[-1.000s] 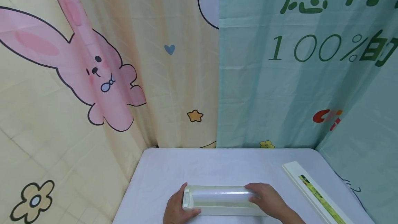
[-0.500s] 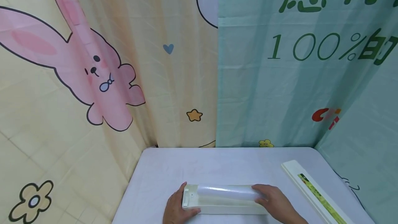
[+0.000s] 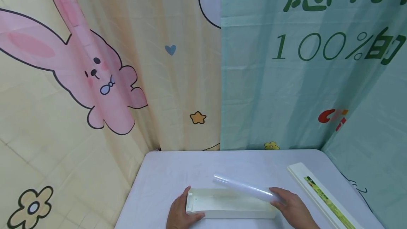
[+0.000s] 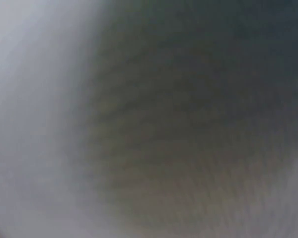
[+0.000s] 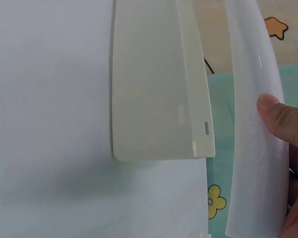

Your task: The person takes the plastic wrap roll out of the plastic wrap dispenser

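Note:
In the head view a long whitish box [image 3: 235,214] without a lid lies on the white table, its hollow inside showing. My left hand [image 3: 182,212] grips the box's left end, thumb along the front wall. A shiny roll of cling film [image 3: 245,187] slants above the box, its far left end raised. Its right end is held between the thumb and fingers of my right hand [image 3: 294,207]. The right wrist view shows the thumb [image 5: 283,119] pressed on the film roll [image 5: 258,163], apart from the box [image 5: 154,99]. The left wrist view is a blur.
A long white lid [image 3: 300,172] with a green and yellow label strip [image 3: 327,202] lies aslant at the table's right side. Behind the white table [image 3: 190,169] hang a cream curtain [image 3: 184,80] and a teal curtain [image 3: 270,98].
My right hand has lifted the film roll out of the box and moved it right, tilting its left end up. My left hand stays on the box.

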`<state>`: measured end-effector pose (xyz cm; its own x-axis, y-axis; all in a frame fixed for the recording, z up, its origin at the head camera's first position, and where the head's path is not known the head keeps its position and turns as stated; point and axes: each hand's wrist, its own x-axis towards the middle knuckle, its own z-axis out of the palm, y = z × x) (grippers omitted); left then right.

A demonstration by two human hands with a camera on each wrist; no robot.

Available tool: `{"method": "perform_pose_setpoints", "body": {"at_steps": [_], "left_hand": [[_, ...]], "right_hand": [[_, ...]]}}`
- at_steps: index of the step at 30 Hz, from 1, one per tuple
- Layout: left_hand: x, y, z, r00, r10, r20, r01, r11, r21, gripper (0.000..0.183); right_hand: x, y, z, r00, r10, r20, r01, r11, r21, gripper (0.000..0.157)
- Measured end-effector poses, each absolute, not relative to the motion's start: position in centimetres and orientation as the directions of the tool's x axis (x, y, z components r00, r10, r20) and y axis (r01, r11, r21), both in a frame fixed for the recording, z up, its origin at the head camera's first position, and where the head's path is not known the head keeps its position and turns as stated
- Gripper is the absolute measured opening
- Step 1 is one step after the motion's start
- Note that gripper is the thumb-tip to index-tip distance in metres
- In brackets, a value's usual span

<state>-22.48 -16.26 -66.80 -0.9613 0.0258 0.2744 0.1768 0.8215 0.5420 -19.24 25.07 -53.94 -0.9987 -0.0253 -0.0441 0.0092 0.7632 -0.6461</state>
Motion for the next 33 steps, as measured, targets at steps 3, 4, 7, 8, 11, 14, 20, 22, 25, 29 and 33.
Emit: {"method": "perform_pose_setpoints", "body": {"at_steps": [3, 4, 7, 8, 11, 14, 20, 22, 25, 29, 33], "left_hand": [[-22.4, -16.2, -66.9, -0.957, 0.025, 0.289, 0.183, 0.824, 0.536, 0.118], [-22.4, -16.2, -66.9, -0.957, 0.023, 0.289, 0.183, 0.822, 0.540, 0.118], [-22.4, -16.2, -66.8, -0.958, 0.023, 0.284, 0.181, 0.819, 0.545, 0.117], [-22.4, -16.3, -66.8, -0.958, 0.026, 0.285, 0.184, 0.819, 0.543, 0.117], [-22.4, -16.3, -66.6, -0.960, 0.029, 0.279, 0.183, 0.817, 0.546, 0.117], [-22.4, -16.3, -66.5, -0.960, 0.035, 0.279, 0.188, 0.818, 0.544, 0.117], [-22.4, -16.3, -66.4, -0.972, 0.027, 0.235, 0.161, 0.805, 0.571, 0.121], [-22.4, -16.3, -66.4, -0.976, 0.027, 0.216, 0.151, 0.798, 0.584, 0.121], [-22.5, -16.3, -66.2, -0.980, 0.033, 0.198, 0.146, 0.795, 0.589, 0.121], [-22.5, -16.3, -66.2, -0.979, 0.036, 0.199, 0.150, 0.793, 0.590, 0.121], [-22.5, -16.3, -66.3, -0.979, 0.026, 0.200, 0.141, 0.797, 0.587, 0.122]], "right_hand": [[-19.0, 25.5, -54.3, -0.999, 0.024, -0.026, 0.035, 0.777, -0.628, 0.051], [-18.9, 25.7, -54.4, -0.999, 0.035, -0.011, 0.034, 0.784, -0.620, 0.051], [-18.6, 26.3, -54.6, -0.997, 0.073, 0.008, 0.052, 0.788, -0.613, 0.053], [-18.5, 26.5, -54.6, -0.995, 0.096, 0.002, 0.075, 0.785, -0.615, 0.055], [-18.4, 26.9, -54.7, -0.984, 0.174, -0.029, 0.153, 0.767, -0.623, 0.062], [-18.3, 27.4, -54.8, -0.969, 0.244, -0.046, 0.218, 0.745, -0.630, 0.066], [-18.1, 28.4, -55.3, -0.940, 0.326, -0.098, 0.306, 0.680, -0.667, 0.080], [-18.0, 28.7, -55.5, -0.931, 0.346, -0.119, 0.334, 0.670, -0.663, 0.086], [-17.8, 28.9, -56.1, -0.918, 0.383, -0.099, 0.354, 0.684, -0.638, 0.081], [-17.5, 29.3, -57.4, -0.902, 0.430, -0.046, 0.366, 0.702, -0.610, 0.068], [-17.5, 29.6, -58.5, -0.864, 0.496, -0.087, 0.437, 0.653, -0.619, 0.066]]}}
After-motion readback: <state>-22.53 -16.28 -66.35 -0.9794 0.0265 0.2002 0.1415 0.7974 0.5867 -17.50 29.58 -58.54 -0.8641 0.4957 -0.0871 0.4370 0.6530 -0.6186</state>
